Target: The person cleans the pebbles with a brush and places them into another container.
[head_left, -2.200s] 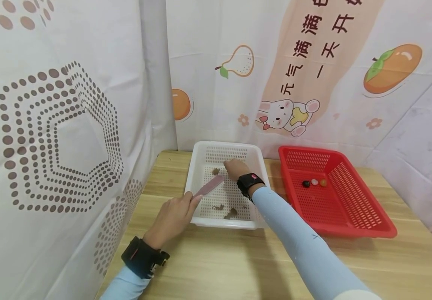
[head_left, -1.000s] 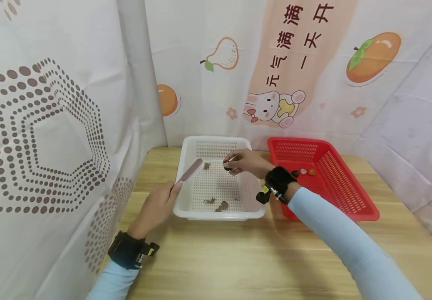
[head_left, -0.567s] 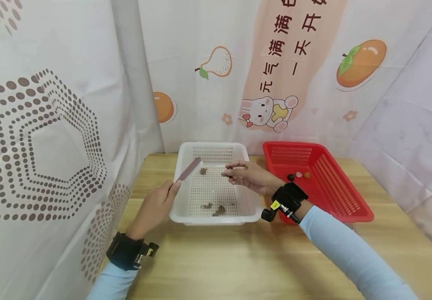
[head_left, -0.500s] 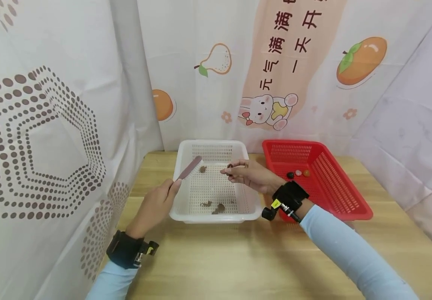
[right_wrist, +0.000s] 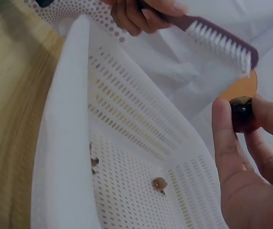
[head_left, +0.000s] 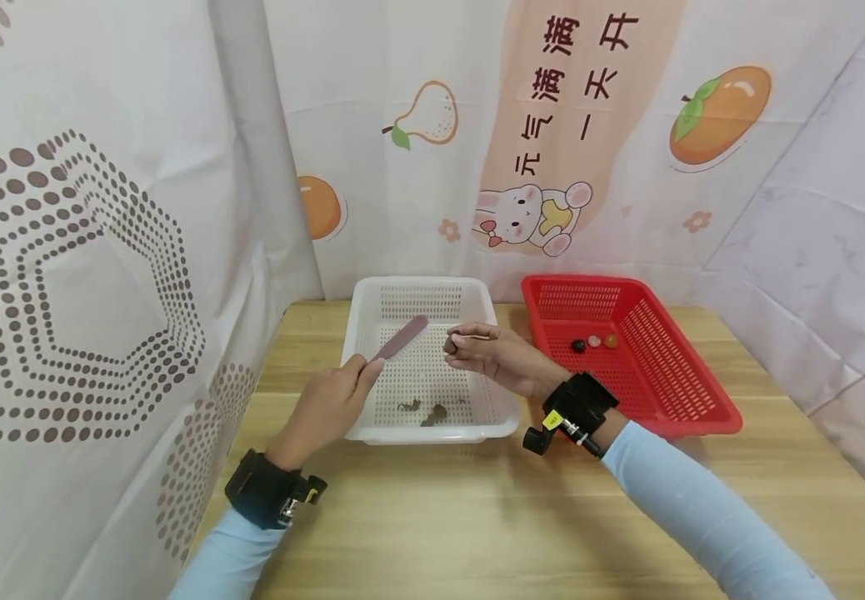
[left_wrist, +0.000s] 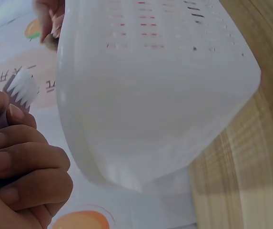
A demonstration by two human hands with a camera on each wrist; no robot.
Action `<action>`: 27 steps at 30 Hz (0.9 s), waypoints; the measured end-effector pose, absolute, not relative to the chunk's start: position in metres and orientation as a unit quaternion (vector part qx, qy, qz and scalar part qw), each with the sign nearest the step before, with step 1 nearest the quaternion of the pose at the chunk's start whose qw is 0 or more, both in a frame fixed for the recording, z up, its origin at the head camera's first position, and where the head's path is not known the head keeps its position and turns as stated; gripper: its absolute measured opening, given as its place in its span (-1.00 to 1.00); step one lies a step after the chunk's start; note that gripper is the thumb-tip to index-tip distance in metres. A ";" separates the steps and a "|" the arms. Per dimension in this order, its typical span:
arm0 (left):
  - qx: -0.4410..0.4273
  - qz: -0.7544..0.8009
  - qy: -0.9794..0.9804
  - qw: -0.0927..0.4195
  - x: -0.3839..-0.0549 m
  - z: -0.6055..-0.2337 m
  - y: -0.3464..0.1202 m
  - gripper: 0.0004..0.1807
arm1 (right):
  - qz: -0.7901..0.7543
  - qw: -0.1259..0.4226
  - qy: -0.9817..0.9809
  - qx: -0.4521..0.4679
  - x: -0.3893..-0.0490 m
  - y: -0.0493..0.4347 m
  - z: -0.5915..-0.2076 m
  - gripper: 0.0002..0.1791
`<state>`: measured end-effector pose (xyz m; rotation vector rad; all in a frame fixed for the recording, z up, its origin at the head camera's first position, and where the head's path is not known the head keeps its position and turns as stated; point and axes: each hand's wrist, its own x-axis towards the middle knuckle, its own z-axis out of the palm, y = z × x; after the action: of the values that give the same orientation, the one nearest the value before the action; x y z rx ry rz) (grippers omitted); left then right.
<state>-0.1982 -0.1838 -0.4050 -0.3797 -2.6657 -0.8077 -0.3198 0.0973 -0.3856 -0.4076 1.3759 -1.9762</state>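
Observation:
A purple-handled brush (head_left: 402, 336) with white bristles (right_wrist: 219, 45) is gripped in my left hand (head_left: 327, 404), fingers curled round the handle, over the left part of the white basket (head_left: 432, 434). My right hand (head_left: 503, 358) pinches a small round stone (right_wrist: 242, 114) between thumb and fingertips above the same basket. In the right wrist view the stone is dark and glossy with a brownish patch on top; the head view shows its brown side. Brush and stone are close but apart. Several brown clumps (head_left: 435, 414) lie on the basket floor, one (right_wrist: 159, 185) near its far end.
To the right stands a red basket (head_left: 691, 371) holding a black stone (head_left: 578, 346), a pink stone (head_left: 593, 341) and an orange stone (head_left: 611, 341). Both baskets sit on a wooden table (head_left: 432, 517). A printed curtain (head_left: 372, 167) hangs behind them.
My right hand has come up from the white basket's floor, now with the stone in its fingertips, and has turned the stone. The brush has swung right, closer to the stone.

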 end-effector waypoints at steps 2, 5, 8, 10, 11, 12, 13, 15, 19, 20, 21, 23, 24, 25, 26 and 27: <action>-0.142 -0.269 -0.939 0.164 -0.200 -0.405 -0.179 -0.60 | -0.766 0.342 0.523 -0.151 -0.315 0.095 -0.387 -0.77; -0.148 -0.257 -0.942 0.158 -0.201 -0.404 -0.173 -0.60 | -0.773 0.343 0.514 -0.145 -0.309 0.092 -0.387 -0.78; -0.155 -0.250 -0.943 0.158 -0.203 -0.404 -0.168 -0.60 | -0.779 0.346 0.503 -0.140 -0.304 0.090 -0.385 -0.80; -0.161 -0.241 -0.943 0.161 -0.203 -0.404 -0.165 -0.61 | -0.785 0.347 0.495 -0.138 -0.301 0.089 -0.384 -0.80; -0.165 -0.236 -0.943 0.164 -0.203 -0.404 -0.164 -0.62 | -0.788 0.346 0.491 -0.134 -0.300 0.089 -0.383 -0.80; -0.169 -0.229 -0.944 0.165 -0.203 -0.405 -0.163 -0.64 | -0.791 0.344 0.489 -0.130 -0.300 0.088 -0.383 -0.79; -0.173 -0.224 -0.945 0.166 -0.202 -0.406 -0.162 -0.64 | -0.795 0.342 0.486 -0.125 -0.299 0.088 -0.384 -0.79; -0.179 -0.212 -0.947 0.164 -0.199 -0.408 -0.161 -0.65 | -0.801 0.339 0.480 -0.115 -0.299 0.086 -0.385 -0.78; -0.181 -0.199 -0.951 0.150 -0.194 -0.414 -0.161 -0.67 | -0.806 0.344 0.471 -0.100 -0.298 0.084 -0.388 -0.78; -0.182 -0.195 -0.952 0.152 -0.193 -0.415 -0.161 -0.67 | -0.806 0.346 0.470 -0.098 -0.298 0.084 -0.389 -0.78; -0.184 -0.192 -0.952 0.155 -0.193 -0.416 -0.161 -0.68 | -0.807 0.348 0.468 -0.097 -0.297 0.083 -0.390 -0.77; -0.188 -0.188 -0.950 0.164 -0.193 -0.418 -0.161 -0.67 | -0.807 0.347 0.468 -0.096 -0.297 0.083 -0.391 -0.77; -0.191 -0.185 -0.949 0.171 -0.193 -0.418 -0.162 -0.67 | -0.807 0.345 0.470 -0.096 -0.297 0.082 -0.391 -0.77; -0.194 -0.183 -0.947 0.178 -0.193 -0.418 -0.162 -0.67 | -0.807 0.343 0.471 -0.098 -0.297 0.082 -0.390 -0.77; -0.195 -0.183 -0.946 0.183 -0.194 -0.418 -0.162 -0.67 | -0.807 0.341 0.472 -0.099 -0.296 0.082 -0.390 -0.77; -0.197 -0.183 -0.945 0.187 -0.194 -0.418 -0.163 -0.67 | -0.807 0.339 0.473 -0.102 -0.296 0.082 -0.389 -0.76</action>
<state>-0.1942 -0.1626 -0.4178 -0.5542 -2.6593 -0.5152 -0.2964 0.0819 -0.3891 -0.2645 1.2311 -2.1026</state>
